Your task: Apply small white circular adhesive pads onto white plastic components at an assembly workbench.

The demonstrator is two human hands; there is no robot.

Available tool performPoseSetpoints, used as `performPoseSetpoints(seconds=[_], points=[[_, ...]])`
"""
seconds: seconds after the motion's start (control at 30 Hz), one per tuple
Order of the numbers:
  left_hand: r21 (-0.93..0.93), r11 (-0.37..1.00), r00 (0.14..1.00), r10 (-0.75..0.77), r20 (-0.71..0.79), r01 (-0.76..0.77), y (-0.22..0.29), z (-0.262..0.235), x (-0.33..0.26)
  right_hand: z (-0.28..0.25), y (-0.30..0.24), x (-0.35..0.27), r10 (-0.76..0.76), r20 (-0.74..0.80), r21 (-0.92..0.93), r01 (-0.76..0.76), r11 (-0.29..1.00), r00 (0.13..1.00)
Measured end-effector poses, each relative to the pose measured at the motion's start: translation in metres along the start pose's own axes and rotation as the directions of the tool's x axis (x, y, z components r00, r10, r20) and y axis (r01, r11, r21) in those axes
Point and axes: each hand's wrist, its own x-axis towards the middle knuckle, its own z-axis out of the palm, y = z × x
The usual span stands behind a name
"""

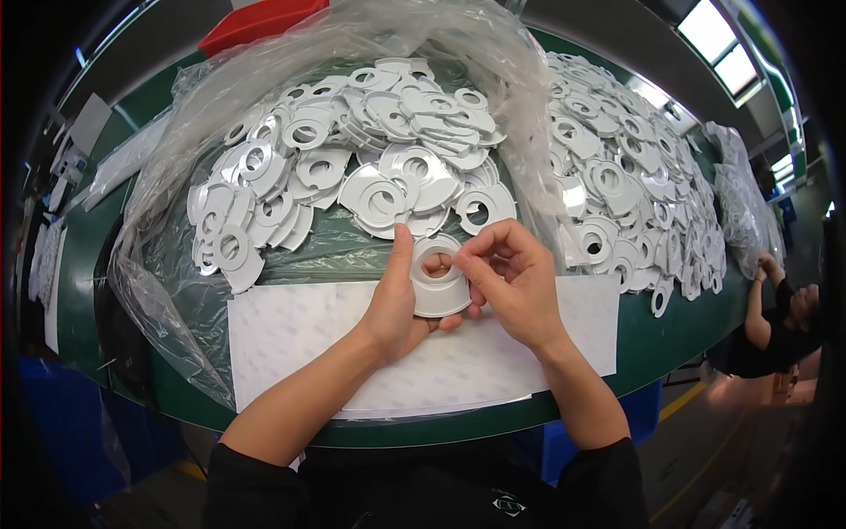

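Note:
A white plastic ring-shaped part [441, 297] with a round hole and a flared edge is held up in front of me, over the white paper sheets [300, 353]. My left hand [398, 304] grips it, thumb along its left side and fingers behind it, some showing through the hole. At the part's right edge, my right hand [515, 286] has thumb and forefinger pinched together; whether anything small is between them I cannot make out. Just beyond my hands, a heap of similar white plastic parts [388, 198] lies on clear plastic sheeting [352, 267].
A second large heap of white parts [630, 176] covers the right of the green table [652, 339]. A red bin [256, 25] stands at the back left. Blue bins [608, 432] sit below the table edge. Another person [775, 317] is at the far right.

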Motion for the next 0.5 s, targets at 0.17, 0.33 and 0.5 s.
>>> performPoseSetpoints(seconds=[0.17,0.33,0.5], points=[[0.000,1.000,1.000,0.005,0.016,-0.005,0.0001,-0.0002,-0.0001,-0.0004,0.0004,-0.0001,0.003,0.002,-0.004,-0.003,1.000,1.000],[-0.010,1.000,1.000,0.003,0.003,-0.003,0.0011,0.0011,-0.0002,-0.0001,0.0002,-0.0008,0.000,-0.004,-0.025,0.000,1.000,1.000],[-0.012,1.000,1.000,0.004,-0.001,-0.004,0.0031,0.0025,-0.0013,0.0034,-0.0039,-0.0025,-0.039,-0.017,-0.128,0.036,0.991,0.999]])
